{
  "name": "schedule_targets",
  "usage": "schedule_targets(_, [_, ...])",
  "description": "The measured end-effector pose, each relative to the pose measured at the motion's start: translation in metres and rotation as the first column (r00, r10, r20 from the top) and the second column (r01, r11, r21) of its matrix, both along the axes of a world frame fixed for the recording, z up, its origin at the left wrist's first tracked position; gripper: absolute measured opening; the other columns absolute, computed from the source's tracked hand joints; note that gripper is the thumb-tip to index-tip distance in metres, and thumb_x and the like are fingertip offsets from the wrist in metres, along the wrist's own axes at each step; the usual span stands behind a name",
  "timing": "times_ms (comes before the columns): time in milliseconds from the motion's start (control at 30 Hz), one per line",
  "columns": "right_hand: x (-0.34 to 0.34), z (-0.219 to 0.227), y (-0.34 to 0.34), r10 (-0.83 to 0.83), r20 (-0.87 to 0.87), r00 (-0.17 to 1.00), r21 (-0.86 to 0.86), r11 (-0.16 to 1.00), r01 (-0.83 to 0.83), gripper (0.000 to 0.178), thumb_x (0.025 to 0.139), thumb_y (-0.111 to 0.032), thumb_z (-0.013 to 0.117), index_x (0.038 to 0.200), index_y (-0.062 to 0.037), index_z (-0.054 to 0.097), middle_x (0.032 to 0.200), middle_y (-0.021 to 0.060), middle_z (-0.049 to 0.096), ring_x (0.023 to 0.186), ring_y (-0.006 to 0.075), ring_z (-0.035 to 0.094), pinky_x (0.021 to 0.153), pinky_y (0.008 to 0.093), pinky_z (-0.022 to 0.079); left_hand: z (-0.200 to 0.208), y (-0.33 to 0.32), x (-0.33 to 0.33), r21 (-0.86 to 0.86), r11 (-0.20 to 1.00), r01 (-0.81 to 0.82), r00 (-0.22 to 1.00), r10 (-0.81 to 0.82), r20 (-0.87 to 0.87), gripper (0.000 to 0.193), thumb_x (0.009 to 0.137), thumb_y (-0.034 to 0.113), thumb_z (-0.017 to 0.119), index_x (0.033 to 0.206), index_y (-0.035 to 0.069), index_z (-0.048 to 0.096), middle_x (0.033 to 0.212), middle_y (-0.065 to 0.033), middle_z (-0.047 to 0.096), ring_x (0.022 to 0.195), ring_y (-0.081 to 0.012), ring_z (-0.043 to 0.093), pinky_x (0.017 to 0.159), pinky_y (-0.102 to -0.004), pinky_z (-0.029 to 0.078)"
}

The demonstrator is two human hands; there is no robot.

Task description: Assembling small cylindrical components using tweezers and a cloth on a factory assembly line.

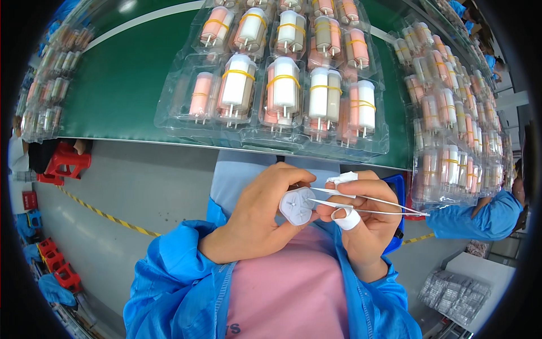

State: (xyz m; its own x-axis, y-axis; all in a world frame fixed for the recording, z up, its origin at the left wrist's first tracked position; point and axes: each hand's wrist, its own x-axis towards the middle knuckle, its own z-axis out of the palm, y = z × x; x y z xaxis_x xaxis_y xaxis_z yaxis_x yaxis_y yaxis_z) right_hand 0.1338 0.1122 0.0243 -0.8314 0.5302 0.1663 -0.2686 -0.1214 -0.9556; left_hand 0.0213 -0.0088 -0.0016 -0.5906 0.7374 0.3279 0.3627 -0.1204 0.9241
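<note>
In front of my chest, my left hand [265, 212] wraps round a translucent white plastic part with three round lobes [297, 207], its end face turned up toward me. White tape covers two fingertips of my right hand [364, 217], which pinches a pair of metal tweezers [389, 208]. The tweezers' pointed tips reach left to the lobed part's edge and its face; whether they grip anything there I cannot make out. Beyond my hands, a clear plastic tray [271, 135] carries rows of white, pink and grey cylinders bundled with yellow rubber bands [282, 85].
The trays rest on a green worktable [118, 85] whose near edge runs just past my hands. More stacked trays [451, 124] stand at the right, beside a blue sleeve [480, 217] of another person. Red stools [68, 161] and a blue bin [395, 186] are below table level.
</note>
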Motion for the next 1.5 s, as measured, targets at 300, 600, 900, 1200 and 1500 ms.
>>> schedule_targets(300, [-0.005, -0.003, -0.008, -0.079, 0.051, 0.996, 0.218, 0.974, 0.066, 0.022, 0.071, 0.001, 0.074, 0.092, 0.0025, 0.067, 0.09, 0.0153, 0.066, 0.078, 0.0181, 0.066, 0.067, 0.0261, 0.053, -0.002, -0.002, -0.005, -0.095, 0.995, 0.038, 0.999, -0.038, -0.003, 0.023, 0.069, 0.011, 0.076, 0.082, 0.003, 0.058, 0.072, -0.0089, 0.06, 0.064, -0.0229, 0.059, 0.054, -0.0311, 0.044])
schedule_targets(600, [-0.008, -0.003, -0.008, -0.081, -0.032, 0.996, 0.369, 0.925, 0.087, 0.024, 0.069, 0.001, 0.077, 0.091, 0.0017, 0.068, 0.088, 0.0155, 0.067, 0.076, 0.0192, 0.067, 0.066, 0.0267, 0.054, -0.005, 0.003, 0.0, -0.054, 0.998, -0.041, 0.999, 0.042, 0.006, 0.025, 0.066, 0.004, 0.074, 0.082, 0.004, 0.055, 0.072, -0.0088, 0.054, 0.061, -0.0262, 0.055, 0.052, -0.0343, 0.042])
schedule_targets(900, [-0.009, -0.007, -0.011, -0.128, -0.035, 0.991, 0.364, 0.922, 0.132, 0.024, 0.069, -0.001, 0.077, 0.09, 0.0013, 0.068, 0.086, 0.0152, 0.067, 0.074, 0.0201, 0.067, 0.064, 0.0262, 0.053, -0.008, 0.005, -0.001, -0.019, 0.998, -0.06, 0.994, 0.059, -0.087, 0.029, 0.063, 0.001, 0.072, 0.087, 0.004, 0.055, 0.075, -0.0098, 0.053, 0.064, -0.0286, 0.054, 0.055, -0.0363, 0.041])
schedule_targets(1200, [-0.012, -0.011, -0.007, -0.121, -0.027, 0.992, 0.373, 0.92, 0.122, 0.02, 0.069, 0.0, 0.075, 0.087, 0.0011, 0.067, 0.085, 0.0152, 0.067, 0.072, 0.0197, 0.067, 0.063, 0.0262, 0.053, -0.012, 0.006, -0.002, -0.034, 0.996, -0.08, 0.989, 0.075, -0.124, 0.028, 0.064, 0.001, 0.071, 0.087, 0.004, 0.054, 0.073, -0.0103, 0.051, 0.063, -0.0291, 0.052, 0.054, -0.0372, 0.04])
schedule_targets(1500, [-0.013, -0.009, -0.007, -0.114, -0.007, 0.993, 0.353, 0.929, 0.109, 0.019, 0.069, 0.001, 0.075, 0.087, 0.0018, 0.067, 0.085, 0.0155, 0.067, 0.073, 0.0195, 0.067, 0.064, 0.0259, 0.053, -0.011, 0.005, -0.003, -0.041, 0.997, -0.071, 0.99, 0.066, -0.122, 0.029, 0.064, 0.001, 0.071, 0.087, 0.004, 0.054, 0.074, -0.0105, 0.052, 0.063, -0.0295, 0.052, 0.054, -0.0374, 0.041])
